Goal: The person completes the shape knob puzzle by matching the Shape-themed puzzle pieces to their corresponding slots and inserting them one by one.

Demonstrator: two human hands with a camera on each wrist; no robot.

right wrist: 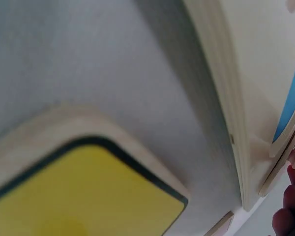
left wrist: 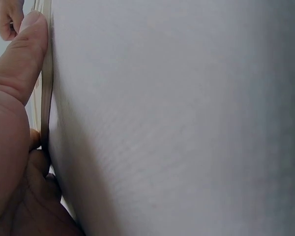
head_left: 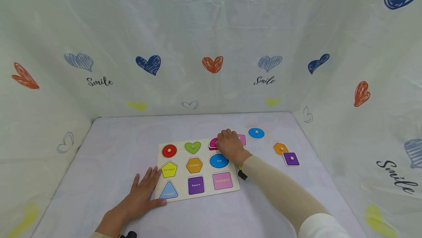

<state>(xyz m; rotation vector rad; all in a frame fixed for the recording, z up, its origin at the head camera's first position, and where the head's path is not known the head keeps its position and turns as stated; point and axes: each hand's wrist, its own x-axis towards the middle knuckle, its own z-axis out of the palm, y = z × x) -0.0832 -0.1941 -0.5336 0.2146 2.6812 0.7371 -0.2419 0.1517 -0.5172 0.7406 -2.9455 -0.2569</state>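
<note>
A wooden shape puzzle board (head_left: 181,195) lies on the table, with printed words in several of its coloured recesses. A red circle piece (head_left: 169,151) and a green heart piece (head_left: 192,147), each with a knob, sit in its far row. My left hand (head_left: 140,196) rests at the board's near left corner, fingers spread and straight, its thumb along the front edge. My right hand (head_left: 229,145) pinches a magenta puzzle piece (head_left: 213,142) over the far right recess. The piece sits slightly off a magenta patch below it, and my fingers hide its right part.
Right of the board lie a pink piece (head_left: 242,139), a blue oval piece (head_left: 256,132), an orange hexagon piece (head_left: 279,148) and a purple square piece (head_left: 291,158) overlapping the hexagon. A yellow piece (right wrist: 88,191) lies under my right wrist, beside the board's edge.
</note>
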